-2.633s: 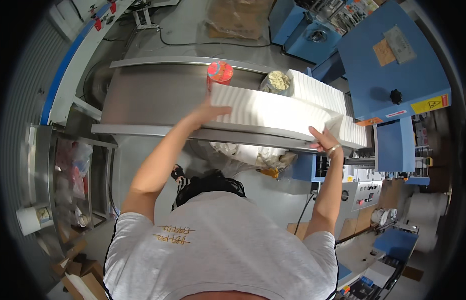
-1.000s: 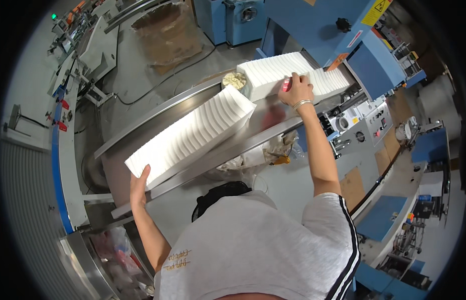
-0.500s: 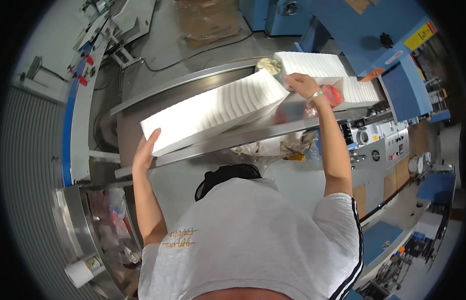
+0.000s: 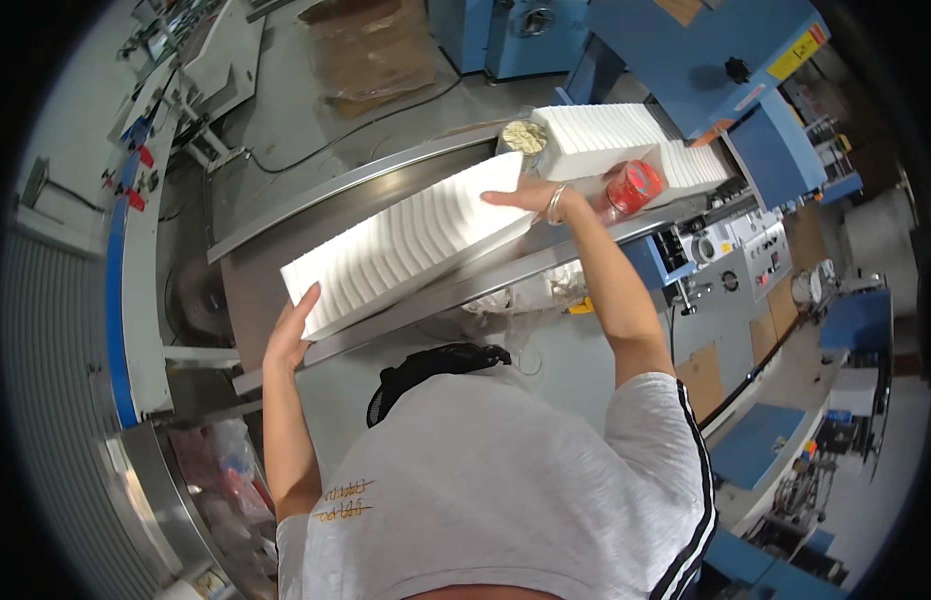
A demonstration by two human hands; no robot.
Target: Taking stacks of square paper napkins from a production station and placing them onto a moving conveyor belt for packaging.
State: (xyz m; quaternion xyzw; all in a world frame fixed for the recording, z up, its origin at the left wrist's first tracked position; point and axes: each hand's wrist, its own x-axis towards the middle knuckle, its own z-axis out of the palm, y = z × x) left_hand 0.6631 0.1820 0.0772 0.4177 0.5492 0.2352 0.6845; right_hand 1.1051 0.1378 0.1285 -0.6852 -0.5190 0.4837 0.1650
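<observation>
A long row of thin white pieces (image 4: 405,250), packed face to face like a block, lies slantwise along a metal trough (image 4: 260,290). What the pieces are made of, I cannot tell. My left hand (image 4: 288,335) presses its near left end, thumb on top and fingers along the end face. At the far right end my right hand (image 4: 533,197) grips the row, with the thumb laid over the top edge. Both hands clasp the row between them. Just right of my right hand sits a red round container (image 4: 631,188), apart from it.
More white stacks (image 4: 600,138) stand at the trough's right end, beside a round tin (image 4: 523,138). Blue machines (image 4: 685,60) rise behind them. A control panel (image 4: 767,262) is at the right. Plastic bags (image 4: 535,292) show below the trough's near rail.
My right hand has moved left, from beside the right-hand stacks onto the row's right end. The red container shows more fully. The whole view has shifted a little.
</observation>
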